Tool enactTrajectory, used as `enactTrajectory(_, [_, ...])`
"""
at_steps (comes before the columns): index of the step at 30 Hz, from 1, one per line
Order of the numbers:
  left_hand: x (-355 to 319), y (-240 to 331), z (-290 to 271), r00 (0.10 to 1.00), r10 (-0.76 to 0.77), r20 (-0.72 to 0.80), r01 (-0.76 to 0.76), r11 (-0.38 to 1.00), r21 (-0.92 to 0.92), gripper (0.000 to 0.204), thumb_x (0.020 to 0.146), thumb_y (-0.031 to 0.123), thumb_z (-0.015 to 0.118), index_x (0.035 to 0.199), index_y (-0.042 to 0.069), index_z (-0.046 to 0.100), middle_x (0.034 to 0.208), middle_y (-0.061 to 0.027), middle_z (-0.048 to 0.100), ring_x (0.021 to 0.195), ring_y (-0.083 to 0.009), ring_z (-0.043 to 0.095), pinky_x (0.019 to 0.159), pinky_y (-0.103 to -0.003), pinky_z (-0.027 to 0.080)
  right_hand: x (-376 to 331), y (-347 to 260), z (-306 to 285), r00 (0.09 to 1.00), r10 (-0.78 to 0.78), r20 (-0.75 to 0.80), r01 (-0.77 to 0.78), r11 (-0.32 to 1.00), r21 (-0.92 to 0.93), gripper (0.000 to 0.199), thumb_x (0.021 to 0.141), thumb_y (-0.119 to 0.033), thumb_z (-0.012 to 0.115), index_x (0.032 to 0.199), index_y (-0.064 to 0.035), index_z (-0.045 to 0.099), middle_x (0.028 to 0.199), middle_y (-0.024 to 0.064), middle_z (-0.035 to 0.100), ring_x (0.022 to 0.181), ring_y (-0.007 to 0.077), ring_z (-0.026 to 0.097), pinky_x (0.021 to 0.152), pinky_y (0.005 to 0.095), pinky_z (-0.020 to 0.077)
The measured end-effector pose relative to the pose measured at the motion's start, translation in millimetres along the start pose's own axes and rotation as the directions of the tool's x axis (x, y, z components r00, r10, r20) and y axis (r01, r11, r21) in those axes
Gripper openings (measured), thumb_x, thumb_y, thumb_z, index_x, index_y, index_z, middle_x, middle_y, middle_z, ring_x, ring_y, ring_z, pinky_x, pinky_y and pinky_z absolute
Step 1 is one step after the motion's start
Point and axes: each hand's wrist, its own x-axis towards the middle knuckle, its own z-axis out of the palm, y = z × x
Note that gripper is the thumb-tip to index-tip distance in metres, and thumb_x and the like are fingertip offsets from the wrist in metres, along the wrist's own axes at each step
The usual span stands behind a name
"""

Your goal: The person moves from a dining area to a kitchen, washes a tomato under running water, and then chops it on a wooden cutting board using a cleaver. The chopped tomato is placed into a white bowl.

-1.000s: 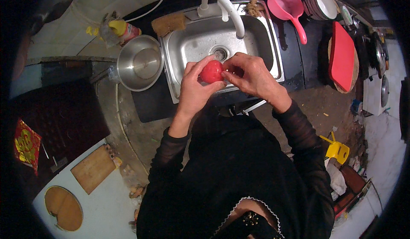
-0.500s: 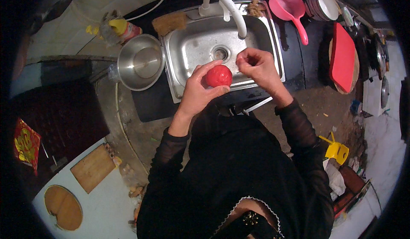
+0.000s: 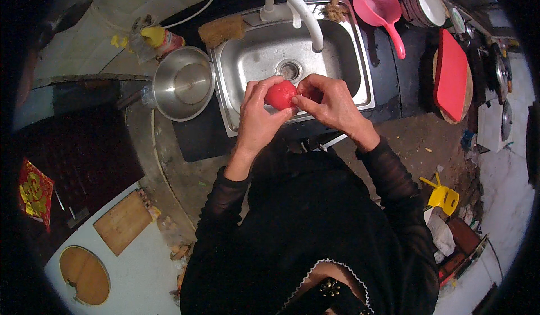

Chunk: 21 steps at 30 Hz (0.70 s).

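Observation:
A round, shiny red tomato point(image 3: 280, 95) is held over the front part of the steel sink point(image 3: 247, 61). My left hand point(image 3: 259, 112) wraps round its left side, thumb below and fingers above. On the other side, my right hand point(image 3: 329, 102) pinches at the tomato's right edge with thumb and forefinger, its other fingers curled. Whether a bit of skin sits in that pinch is too small to make out. Above the basin arches a white faucet point(image 3: 298, 11), and the drain point(image 3: 289, 69) lies just beyond my hands.
Left of the sink stands a steel bowl point(image 3: 184, 83), with a brown scrubbing pad point(image 3: 221, 31) behind it. A pink dipper point(image 3: 378, 5), stacked white bowls point(image 3: 430, 8) and a red cutting board point(image 3: 451, 76) are to the right. A yellow stool point(image 3: 444, 199) is on the floor.
My right hand has moved left, from apart beside the tomato to touching its right edge. The left hand and tomato have shifted slightly left.

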Motion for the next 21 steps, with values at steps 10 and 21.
enactTrajectory(10, [-3.2,6.9,-3.6,0.996,0.04,0.082,-0.048,0.994,0.101,0.058,0.066,0.004,0.083,0.119,0.01,0.061,0.111,-0.0124,0.056,0.104,-0.0315,0.061,0.088,-0.038,0.052,1.4,2.1,6.2,0.999,-0.021,0.028,0.025,0.984,-0.178,0.018,0.079,-0.014,0.068,0.085,0.0021,0.067,0.072,0.0199,0.066,0.067,0.0325,0.068,0.064,0.0401,0.0528])
enactTrajectory(21, [-5.8,-11.8,-0.9,0.968,-0.193,0.163,0.249,0.833,-0.494,0.064,0.076,0.02,0.087,0.127,0.005,0.05,0.115,-0.0085,0.055,0.108,-0.0195,0.055,0.094,-0.034,0.048,-6.4,41.7,0.5,0.953,0.247,0.176,-0.303,0.788,0.535,0.004,0.092,-0.009,0.058,0.092,-0.0059,0.056,0.077,0.0017,0.062,0.061,0.0085,0.056,0.054,0.0225,0.044])
